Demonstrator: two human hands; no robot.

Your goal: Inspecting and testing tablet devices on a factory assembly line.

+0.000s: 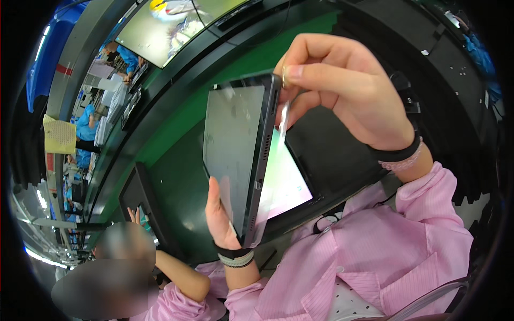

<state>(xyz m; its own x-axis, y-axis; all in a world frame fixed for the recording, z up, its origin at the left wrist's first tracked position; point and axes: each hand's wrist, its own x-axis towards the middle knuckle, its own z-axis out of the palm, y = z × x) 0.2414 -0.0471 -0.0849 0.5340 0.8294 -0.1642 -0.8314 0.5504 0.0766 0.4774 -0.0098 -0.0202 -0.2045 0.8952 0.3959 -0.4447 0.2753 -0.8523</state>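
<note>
Dark-grey tablet (235, 144) at centre of frame, raised above the bench, tilted steeply, its unlit screen turned toward the left of the frame. Reflections and smudges on the glass; port and speaker holes along the narrow edge facing right

Left hand (220, 222), lower centre: closed round the tablet's lower left part, gripping it, one digit up along the screen side. Black band and pale bracelet at that wrist

Right hand (348, 88), upper right of centre: thumb and fingertips pinched on clear film (284, 115) at the tablet's upper right corner, the strip hanging down beside the edge. Exact fingertip contact with the tablet unclear. Black band and pink beaded bracelet at this wrist

Behind the tablet, centre right: second tablet (292, 187), screen lit white and green, lying on the bench, partly hidden

Bench has a green mat (179, 160). Large lit monitor (176, 32) at the top, left of centre. Yellow paper (60, 135) at far left. Co-worker (176, 302) in pink, lower left, one hand lifted near a dark tray (134, 184). Workers in blue, small, upper left
</note>
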